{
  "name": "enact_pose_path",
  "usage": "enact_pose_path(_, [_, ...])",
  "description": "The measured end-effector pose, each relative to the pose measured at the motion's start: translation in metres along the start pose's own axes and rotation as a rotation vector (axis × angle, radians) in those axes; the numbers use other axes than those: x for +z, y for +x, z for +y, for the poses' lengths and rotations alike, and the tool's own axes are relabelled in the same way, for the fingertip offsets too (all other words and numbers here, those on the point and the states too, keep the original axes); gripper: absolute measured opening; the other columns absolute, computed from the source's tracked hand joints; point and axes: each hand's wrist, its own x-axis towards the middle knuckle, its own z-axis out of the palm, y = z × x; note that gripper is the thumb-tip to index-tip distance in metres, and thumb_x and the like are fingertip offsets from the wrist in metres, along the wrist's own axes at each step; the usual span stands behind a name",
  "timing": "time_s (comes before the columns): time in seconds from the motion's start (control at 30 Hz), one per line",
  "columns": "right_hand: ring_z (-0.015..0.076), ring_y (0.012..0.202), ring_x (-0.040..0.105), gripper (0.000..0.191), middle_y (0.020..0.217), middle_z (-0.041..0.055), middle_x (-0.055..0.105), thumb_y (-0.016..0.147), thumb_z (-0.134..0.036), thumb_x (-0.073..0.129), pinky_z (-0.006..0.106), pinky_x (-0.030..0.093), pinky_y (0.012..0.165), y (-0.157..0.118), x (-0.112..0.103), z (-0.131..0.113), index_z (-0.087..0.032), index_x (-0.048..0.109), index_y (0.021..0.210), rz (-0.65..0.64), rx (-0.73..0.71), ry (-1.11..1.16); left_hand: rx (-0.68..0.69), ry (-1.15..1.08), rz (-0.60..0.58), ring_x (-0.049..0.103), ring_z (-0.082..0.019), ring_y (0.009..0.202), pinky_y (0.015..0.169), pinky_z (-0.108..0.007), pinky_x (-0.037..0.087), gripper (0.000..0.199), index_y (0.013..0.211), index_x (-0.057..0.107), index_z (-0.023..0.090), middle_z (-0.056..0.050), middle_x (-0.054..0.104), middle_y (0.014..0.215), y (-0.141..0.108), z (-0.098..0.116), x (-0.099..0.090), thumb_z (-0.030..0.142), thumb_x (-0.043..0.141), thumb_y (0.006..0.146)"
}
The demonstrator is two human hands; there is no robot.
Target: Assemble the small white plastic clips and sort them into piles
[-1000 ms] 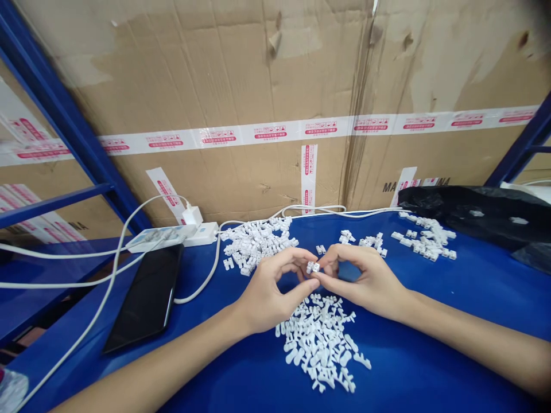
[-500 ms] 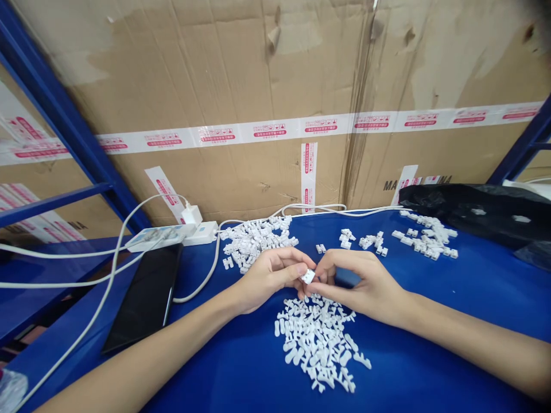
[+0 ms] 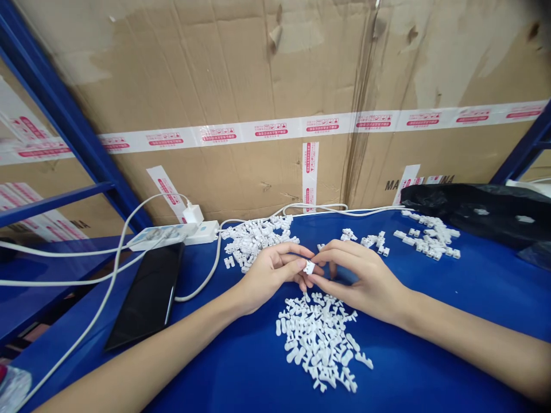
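Note:
My left hand (image 3: 275, 269) pinches a small white plastic connector block (image 3: 309, 267) between thumb and fingers. At the block's right edge, the thumb and forefinger of my right hand (image 3: 361, 275) close on it too. Dark marks or holes show on its face, too small to make out. Just below my hands lies a pile of small white plastic levers (image 3: 318, 341), rounded at the ends. Behind my left hand is a heap of white connector blocks (image 3: 253, 238). Smaller groups of blocks (image 3: 374, 242) sit beyond my right hand.
A black phone (image 3: 146, 298) lies left on the blue tabletop (image 3: 430, 344), beside a white power strip (image 3: 172, 235) with cables. More connector blocks (image 3: 430, 238) lie at the back right, near a black plastic bag (image 3: 465, 203). Large cardboard boxes (image 3: 215, 69) stand behind.
The connector block has been tilted and raised slightly between my fingertips. My right-hand fingers have shifted up and spread a little around it. The piles look the same.

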Motion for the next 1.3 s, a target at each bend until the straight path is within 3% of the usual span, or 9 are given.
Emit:
enact_pose_path(0.3, [0.0121, 0.069, 0.063, 0.006, 0.083, 0.0026, 0.070, 0.094, -0.021, 0.064, 0.031, 0.043, 0.071, 0.000, 0.000, 0.001, -0.017, 0.068, 0.091, 0.002, -0.053, -0.077, 0.020, 0.008, 0.037, 0.070, -0.013, 0.068, 0.066, -0.026, 0.058, 0.024, 0.107, 0.064, 0.011, -0.009, 0.073, 0.083, 0.001, 0.000, 0.000, 0.027, 0.070, 0.090])
enact_pose_path(0.43, [0.0137, 0.072, 0.064, 0.010, 0.090, 0.0043, 0.072, 0.092, -0.019, 0.063, 0.032, 0.043, 0.071, 0.001, -0.001, 0.001, -0.017, 0.069, 0.099, -0.021, -0.020, -0.143, 0.009, 0.030, 0.116, 0.070, -0.014, 0.070, 0.065, -0.025, 0.057, 0.026, 0.102, 0.067, 0.010, -0.011, 0.074, 0.086, 0.001, 0.001, 0.001, 0.029, 0.075, 0.086])
enact_pose_path(0.6, [0.0160, 0.076, 0.065, 0.012, 0.094, 0.0057, 0.072, 0.092, -0.021, 0.063, 0.034, 0.045, 0.074, 0.001, 0.000, 0.001, -0.017, 0.070, 0.101, -0.034, -0.028, -0.163, 0.000, 0.068, 0.192, 0.069, -0.015, 0.063, 0.062, -0.025, 0.057, 0.027, 0.094, 0.067, 0.009, -0.009, 0.073, 0.076, 0.000, 0.004, 0.006, 0.032, 0.077, 0.083])
enact_pose_path(0.7, [0.0147, 0.073, 0.063, 0.010, 0.088, 0.0050, 0.070, 0.093, -0.021, 0.062, 0.032, 0.048, 0.070, 0.001, 0.001, 0.000, -0.017, 0.070, 0.096, -0.027, 0.058, 0.006, -0.014, 0.048, 0.180, 0.069, -0.015, 0.063, 0.061, -0.025, 0.057, 0.026, 0.093, 0.067, 0.010, -0.007, 0.071, 0.073, 0.000, 0.004, 0.006, 0.032, 0.076, 0.084])
enact_pose_path(0.83, [0.0147, 0.073, 0.063, 0.013, 0.085, 0.0046, 0.070, 0.093, -0.027, 0.063, 0.029, 0.051, 0.068, 0.003, -0.001, 0.001, -0.018, 0.070, 0.086, -0.061, 0.293, 0.325, 0.008, 0.024, 0.130, 0.070, -0.015, 0.066, 0.062, -0.024, 0.056, 0.024, 0.098, 0.067, 0.010, -0.008, 0.073, 0.078, 0.000, 0.003, 0.003, 0.032, 0.071, 0.089])
enact_pose_path(1.03, [0.0182, 0.087, 0.067, 0.019, 0.091, 0.0051, 0.072, 0.093, -0.036, 0.064, 0.032, 0.053, 0.080, 0.005, -0.004, 0.009, -0.019, 0.072, 0.093, -0.196, 0.554, 0.671, 0.062, 0.095, 0.101, 0.069, -0.012, 0.068, 0.062, -0.022, 0.052, 0.022, 0.102, 0.068, 0.009, -0.012, 0.077, 0.088, -0.002, 0.003, 0.001, 0.026, 0.071, 0.088])
enact_pose_path(1.3, [0.0154, 0.083, 0.064, 0.017, 0.088, 0.0040, 0.072, 0.091, -0.032, 0.065, 0.029, 0.052, 0.081, 0.006, -0.006, 0.016, -0.017, 0.073, 0.091, -0.250, 0.621, 0.817, 0.051, 0.170, 0.130, 0.067, -0.012, 0.066, 0.062, -0.023, 0.054, 0.020, 0.099, 0.069, 0.011, -0.010, 0.076, 0.085, -0.004, 0.006, 0.004, 0.025, 0.073, 0.086])
